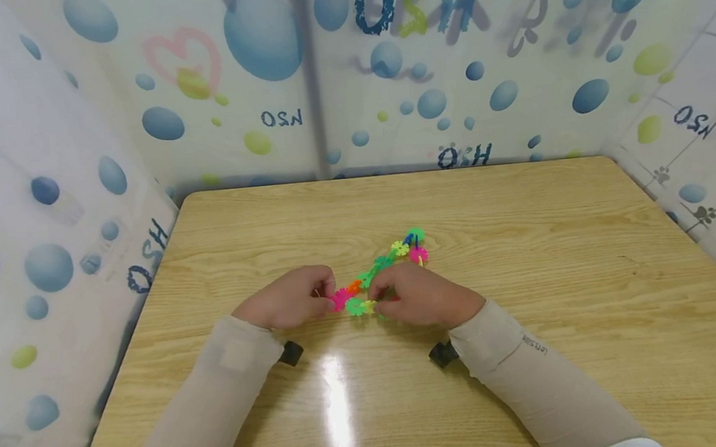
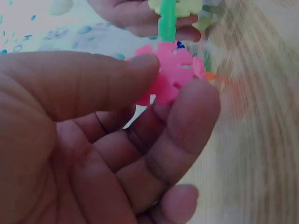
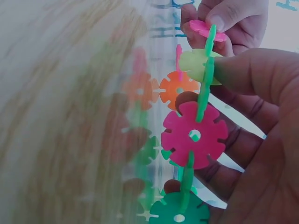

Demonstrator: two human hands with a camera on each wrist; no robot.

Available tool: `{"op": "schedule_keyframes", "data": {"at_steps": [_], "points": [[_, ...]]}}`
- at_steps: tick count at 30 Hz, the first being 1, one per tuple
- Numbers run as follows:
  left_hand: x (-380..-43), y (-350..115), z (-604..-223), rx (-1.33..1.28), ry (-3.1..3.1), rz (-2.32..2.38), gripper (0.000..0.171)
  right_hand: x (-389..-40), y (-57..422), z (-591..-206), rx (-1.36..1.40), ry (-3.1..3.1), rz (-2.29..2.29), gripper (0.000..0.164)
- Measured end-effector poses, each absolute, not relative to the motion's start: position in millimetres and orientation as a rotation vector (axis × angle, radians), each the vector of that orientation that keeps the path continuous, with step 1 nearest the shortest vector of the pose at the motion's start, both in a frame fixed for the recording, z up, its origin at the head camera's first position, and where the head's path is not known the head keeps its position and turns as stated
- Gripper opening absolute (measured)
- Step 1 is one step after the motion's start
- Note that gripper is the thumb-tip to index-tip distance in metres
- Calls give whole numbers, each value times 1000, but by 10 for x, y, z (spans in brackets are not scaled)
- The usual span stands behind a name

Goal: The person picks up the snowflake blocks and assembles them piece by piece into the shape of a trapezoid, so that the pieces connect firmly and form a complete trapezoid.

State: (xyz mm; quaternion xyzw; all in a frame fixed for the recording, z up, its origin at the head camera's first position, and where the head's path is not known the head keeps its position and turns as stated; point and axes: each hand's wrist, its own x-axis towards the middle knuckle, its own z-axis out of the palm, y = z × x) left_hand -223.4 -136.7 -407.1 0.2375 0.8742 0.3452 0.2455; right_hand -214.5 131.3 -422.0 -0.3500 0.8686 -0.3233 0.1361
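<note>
A chain of flower-shaped, notched plastic discs point(image 1: 383, 263) in several colours bends back on itself across the table. My left hand point(image 1: 290, 298) pinches a pink disc point(image 2: 175, 72) between thumb and index finger. A green disc point(image 2: 167, 21) stands edge-on in its rim. My right hand point(image 1: 416, 293) pinches a pale yellow disc point(image 3: 192, 65) linked to that green one. Below it in the right wrist view hang another green disc, a magenta disc point(image 3: 177, 133) and a teal disc point(image 3: 163, 210). An orange disc point(image 3: 175, 88) shows behind the right fingers. The right hand hides part of the chain.
The wooden table point(image 1: 559, 233) carries the chain near its middle. The chain's far bend holds a green disc point(image 1: 416, 234). Bubble-patterned cloth walls point(image 1: 331, 82) stand behind and beside the table. A small black camera mount point(image 1: 444, 353) juts from the right wrist.
</note>
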Motion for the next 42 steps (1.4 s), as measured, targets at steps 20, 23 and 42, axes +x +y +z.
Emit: {"op": "schedule_keyframes", "data": {"at_steps": [20, 23, 42], "points": [[-2145, -1207, -4108, 724, 2380, 1061, 15, -2104, 1301, -4196, -1036, 2558, -1019, 9], [-2142, -1195, -4116, 708, 2396, 1062, 15, -2108, 1301, -4187, -1041, 2566, -991, 10], [-2153, -1080, -4235, 526, 2507, 863, 12, -2080, 1269, -4171, -1010, 2491, -780, 14]]}}
